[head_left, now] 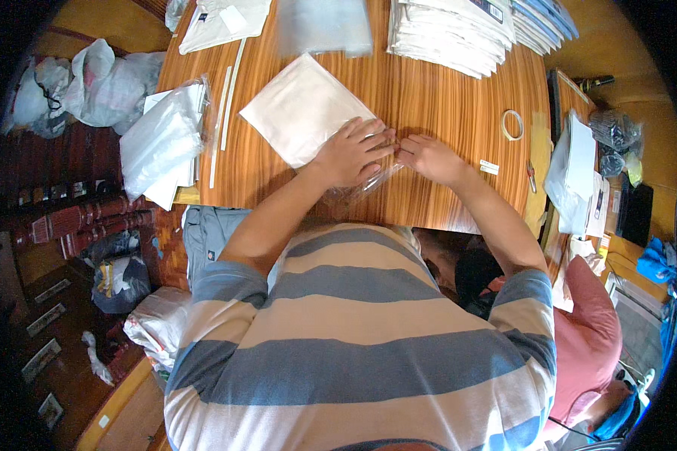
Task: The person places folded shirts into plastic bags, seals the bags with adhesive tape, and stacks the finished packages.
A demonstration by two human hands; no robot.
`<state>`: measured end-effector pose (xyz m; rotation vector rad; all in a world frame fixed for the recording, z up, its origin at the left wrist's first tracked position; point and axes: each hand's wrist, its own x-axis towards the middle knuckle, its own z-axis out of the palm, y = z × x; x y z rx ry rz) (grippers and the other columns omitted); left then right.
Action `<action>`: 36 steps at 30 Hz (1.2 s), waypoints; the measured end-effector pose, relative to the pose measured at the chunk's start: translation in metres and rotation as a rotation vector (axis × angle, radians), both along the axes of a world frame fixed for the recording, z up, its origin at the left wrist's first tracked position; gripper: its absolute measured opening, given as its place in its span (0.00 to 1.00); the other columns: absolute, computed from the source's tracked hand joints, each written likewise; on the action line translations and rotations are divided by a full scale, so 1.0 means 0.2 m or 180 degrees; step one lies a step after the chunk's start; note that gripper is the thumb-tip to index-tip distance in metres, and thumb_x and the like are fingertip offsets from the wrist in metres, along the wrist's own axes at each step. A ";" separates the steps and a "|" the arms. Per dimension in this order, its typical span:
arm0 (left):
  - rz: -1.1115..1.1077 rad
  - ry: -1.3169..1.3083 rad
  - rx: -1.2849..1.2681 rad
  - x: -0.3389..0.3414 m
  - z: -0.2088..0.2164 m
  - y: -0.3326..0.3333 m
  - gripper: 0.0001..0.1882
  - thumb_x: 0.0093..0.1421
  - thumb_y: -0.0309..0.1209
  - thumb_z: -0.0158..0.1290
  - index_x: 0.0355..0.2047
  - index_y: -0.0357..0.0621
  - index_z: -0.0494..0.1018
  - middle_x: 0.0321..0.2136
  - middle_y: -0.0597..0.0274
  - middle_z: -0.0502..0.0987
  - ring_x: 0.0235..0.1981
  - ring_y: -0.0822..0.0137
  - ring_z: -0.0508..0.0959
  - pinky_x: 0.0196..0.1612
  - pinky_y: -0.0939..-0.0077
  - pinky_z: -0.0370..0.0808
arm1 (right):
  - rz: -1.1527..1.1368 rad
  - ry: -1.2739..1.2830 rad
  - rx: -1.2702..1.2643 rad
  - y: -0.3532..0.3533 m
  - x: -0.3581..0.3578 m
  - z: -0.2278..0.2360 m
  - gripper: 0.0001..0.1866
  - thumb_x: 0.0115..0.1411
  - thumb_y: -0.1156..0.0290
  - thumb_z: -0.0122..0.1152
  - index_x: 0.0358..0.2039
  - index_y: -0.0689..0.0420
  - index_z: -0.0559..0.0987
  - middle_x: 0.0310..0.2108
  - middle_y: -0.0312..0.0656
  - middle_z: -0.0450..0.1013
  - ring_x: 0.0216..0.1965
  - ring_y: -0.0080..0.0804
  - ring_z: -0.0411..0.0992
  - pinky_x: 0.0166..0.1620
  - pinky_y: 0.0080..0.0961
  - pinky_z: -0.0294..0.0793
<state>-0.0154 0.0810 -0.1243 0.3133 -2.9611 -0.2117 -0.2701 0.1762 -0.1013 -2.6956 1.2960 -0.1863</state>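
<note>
A folded white cloth in a clear plastic bag [301, 113] lies flat on the wooden table [429, 98]. My left hand [352, 152] presses down on the bag's near corner, fingers spread. My right hand [427, 156] is beside it, fingertips pinching the clear flap [368, 184] at the bag's open end, which hangs toward the table's near edge. The two hands almost touch over the flap.
A stack of packed white garments [451, 30] and blue ones [545, 19] sits at the far right. Empty clear bags [162, 139] pile at the left edge. A tape ring [512, 125] lies to the right. White strips [226, 105] lie left of the cloth.
</note>
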 end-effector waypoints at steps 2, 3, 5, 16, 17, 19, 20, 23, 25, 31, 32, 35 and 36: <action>-0.0029 0.0020 0.0087 0.01 0.00 0.01 0.30 0.69 0.49 0.49 0.70 0.61 0.67 0.72 0.64 0.63 0.75 0.55 0.56 0.76 0.45 0.49 | 0.0235 0.0077 -0.0359 0.05 0.01 0.07 0.06 0.56 0.71 0.60 0.32 0.59 0.79 0.38 0.43 0.75 0.45 0.43 0.76 0.51 0.37 0.78; -0.0082 0.0053 0.0158 0.01 0.00 0.00 0.30 0.69 0.49 0.49 0.70 0.61 0.67 0.73 0.64 0.62 0.75 0.55 0.55 0.76 0.45 0.49 | 0.0357 0.0114 -0.0537 0.08 0.02 0.11 0.06 0.55 0.71 0.59 0.32 0.60 0.79 0.38 0.43 0.75 0.44 0.42 0.76 0.51 0.36 0.78; -0.0207 0.0043 0.0241 0.01 -0.02 -0.01 0.30 0.69 0.49 0.49 0.70 0.62 0.66 0.73 0.65 0.61 0.76 0.56 0.55 0.76 0.46 0.48 | 0.0557 0.0233 -0.0503 0.12 0.03 0.15 0.07 0.54 0.71 0.60 0.32 0.60 0.79 0.37 0.43 0.74 0.43 0.41 0.76 0.49 0.36 0.78; -0.0418 -0.0371 0.0239 0.01 -0.01 -0.01 0.29 0.70 0.52 0.45 0.68 0.62 0.69 0.76 0.70 0.55 0.78 0.60 0.50 0.78 0.47 0.45 | -0.0354 -0.0048 -0.0493 0.23 0.24 0.26 0.10 0.54 0.69 0.62 0.36 0.56 0.82 0.38 0.42 0.75 0.47 0.40 0.74 0.53 0.36 0.74; -0.0427 -0.0485 0.0152 0.00 0.00 -0.01 0.29 0.70 0.52 0.45 0.68 0.61 0.69 0.77 0.70 0.55 0.78 0.60 0.49 0.78 0.47 0.45 | -0.0488 -0.0194 -0.0405 0.19 0.27 0.23 0.10 0.54 0.69 0.61 0.37 0.56 0.82 0.39 0.42 0.75 0.48 0.40 0.74 0.54 0.36 0.74; -0.0433 -0.0710 -0.0028 -0.01 0.01 -0.02 0.29 0.70 0.51 0.45 0.69 0.60 0.69 0.77 0.71 0.54 0.78 0.60 0.48 0.78 0.48 0.45 | -0.0550 -0.0222 -0.0117 0.14 0.29 0.16 0.10 0.55 0.68 0.61 0.37 0.56 0.82 0.40 0.42 0.76 0.49 0.39 0.74 0.54 0.36 0.74; -0.0418 -0.0650 -0.0036 -0.01 0.00 -0.02 0.29 0.69 0.50 0.45 0.69 0.60 0.68 0.77 0.71 0.54 0.78 0.60 0.48 0.78 0.48 0.45 | -0.0480 -0.0104 0.0083 0.12 0.28 0.12 0.10 0.55 0.68 0.61 0.37 0.56 0.82 0.41 0.42 0.76 0.50 0.39 0.74 0.55 0.36 0.75; -0.0398 -0.0477 -0.0018 0.00 -0.02 -0.01 0.29 0.70 0.48 0.45 0.70 0.61 0.68 0.77 0.72 0.53 0.78 0.60 0.48 0.78 0.49 0.44 | -0.0404 0.0132 0.0258 0.16 0.29 0.03 0.10 0.55 0.68 0.62 0.36 0.57 0.82 0.41 0.43 0.76 0.50 0.39 0.74 0.56 0.36 0.75; -0.0407 -0.0368 0.0050 0.01 -0.02 -0.01 0.28 0.72 0.48 0.43 0.70 0.63 0.67 0.77 0.73 0.53 0.78 0.61 0.47 0.79 0.50 0.42 | -0.0206 0.0212 0.0060 0.19 0.28 0.04 0.10 0.55 0.68 0.62 0.36 0.57 0.82 0.40 0.43 0.76 0.49 0.39 0.74 0.56 0.36 0.75; -0.0561 -0.0130 0.0169 0.02 -0.04 -0.02 0.33 0.69 0.46 0.49 0.73 0.66 0.61 0.77 0.73 0.53 0.78 0.61 0.48 0.78 0.49 0.46 | 0.0344 0.0066 -0.0298 0.30 0.30 0.17 0.10 0.55 0.67 0.61 0.35 0.57 0.82 0.37 0.41 0.75 0.47 0.38 0.73 0.55 0.35 0.75; -0.0522 -0.0233 0.0096 0.02 -0.04 -0.01 0.33 0.69 0.45 0.49 0.74 0.68 0.60 0.77 0.73 0.53 0.78 0.61 0.48 0.78 0.49 0.46 | 0.0279 -0.0046 -0.0619 0.26 0.32 0.21 0.10 0.55 0.67 0.61 0.35 0.57 0.82 0.36 0.41 0.75 0.47 0.38 0.74 0.55 0.36 0.75; -0.0459 -0.0496 -0.0077 0.00 -0.03 -0.01 0.33 0.69 0.45 0.49 0.74 0.71 0.59 0.77 0.72 0.52 0.78 0.61 0.49 0.78 0.49 0.46 | -0.0176 -0.0232 -0.0309 0.21 0.40 0.19 0.11 0.55 0.67 0.61 0.36 0.57 0.81 0.39 0.41 0.75 0.48 0.40 0.74 0.56 0.36 0.74; -0.0460 -0.0568 -0.0103 -0.01 -0.02 -0.01 0.33 0.69 0.46 0.49 0.74 0.71 0.59 0.77 0.72 0.52 0.78 0.61 0.49 0.78 0.49 0.46 | -0.0371 -0.0276 0.0005 0.21 0.43 0.16 0.11 0.55 0.67 0.61 0.36 0.57 0.81 0.40 0.42 0.76 0.48 0.41 0.74 0.56 0.37 0.74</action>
